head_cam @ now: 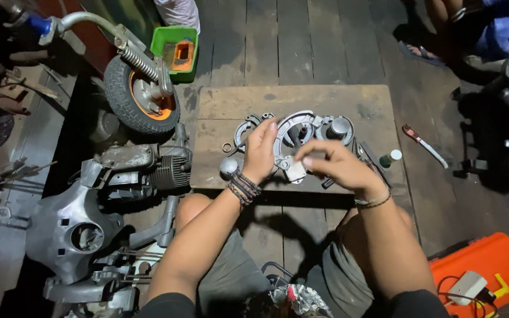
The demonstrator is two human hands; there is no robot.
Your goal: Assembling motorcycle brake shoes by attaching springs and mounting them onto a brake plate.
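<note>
While both hands work over the wooden board, the left hand rests loosely open against a grey metal housing, and the right hand pinches a small pale part just beside it.

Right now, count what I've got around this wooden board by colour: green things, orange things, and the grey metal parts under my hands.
Green: 2, the green bin and green-capped bottle
Orange: 2, the orange case and orange wheel hub
Grey: 2, the ring-shaped housing by my left hand and right hand, and the round cap
Total: 6
</note>
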